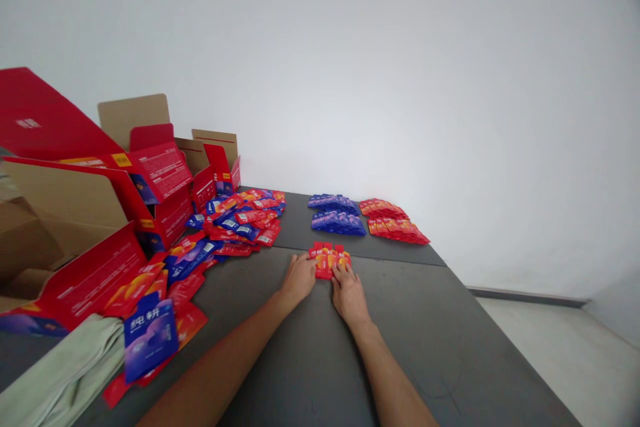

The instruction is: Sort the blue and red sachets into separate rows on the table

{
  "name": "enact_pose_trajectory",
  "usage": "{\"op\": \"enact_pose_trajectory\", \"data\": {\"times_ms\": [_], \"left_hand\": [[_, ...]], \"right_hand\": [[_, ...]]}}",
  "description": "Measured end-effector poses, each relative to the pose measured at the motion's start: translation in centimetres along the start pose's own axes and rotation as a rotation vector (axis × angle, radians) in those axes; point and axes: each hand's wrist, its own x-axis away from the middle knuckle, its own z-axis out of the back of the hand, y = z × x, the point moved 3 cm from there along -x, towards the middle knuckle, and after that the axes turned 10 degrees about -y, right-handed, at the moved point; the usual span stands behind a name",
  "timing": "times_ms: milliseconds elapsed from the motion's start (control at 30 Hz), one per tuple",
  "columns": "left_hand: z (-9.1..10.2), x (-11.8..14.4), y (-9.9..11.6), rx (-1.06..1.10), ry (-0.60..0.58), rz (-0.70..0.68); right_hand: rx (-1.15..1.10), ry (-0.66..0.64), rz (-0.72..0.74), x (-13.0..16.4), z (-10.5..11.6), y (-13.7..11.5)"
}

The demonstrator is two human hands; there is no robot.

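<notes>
1. Resting side by side on the grey surface (400,347), left hand (299,278) and right hand (349,291), palms down, fingers loosely spread, nothing gripped.
2. Touching, with the fingertips of both hands, the near edge of a small row of red sachets (329,259) lying flat just beyond them; left hand at the row's left end, right hand at its right end.
3. Lying further out, past the row and across a seam in the surface: two neat rows of blue sachets (337,213), straight ahead of the hands.
4. Lying just to the right of those: two neat rows of red sachets (395,220), ahead and right of the right hand.
5. Spreading to the left of the left hand: a loose heap of mixed red and blue sachets (240,220), running from far ahead back along the surface towards the left forearm.
6. Standing beyond and left of that heap: open red cartons (160,180) with brown cardboard flaps, well apart from the hands.
7. Lying near the left elbow: one large blue packet (150,337) on top of red ones, beside a pale green cloth (65,373).
8. Rising behind everything: a plain white wall (400,67).
</notes>
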Motion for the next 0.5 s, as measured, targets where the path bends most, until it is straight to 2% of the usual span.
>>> {"op": "enact_pose_trajectory", "data": {"times_ms": [200, 333, 500], "left_hand": [[0.1, 0.8, 0.2, 0.015, 0.05, 0.033], [0.7, 2.4, 0.1, -0.008, 0.075, 0.105], [2.5, 4.9, -1.9, -0.121, 0.149, 0.21]], "right_hand": [[0.005, 0.023, -0.008, 0.1, 0.3, -0.4], [0.009, 0.101, 0.018, 0.5, 1.1, -1.8], [0.029, 0.089, 0.124, 1.0, 1.1, -4.6]]}}
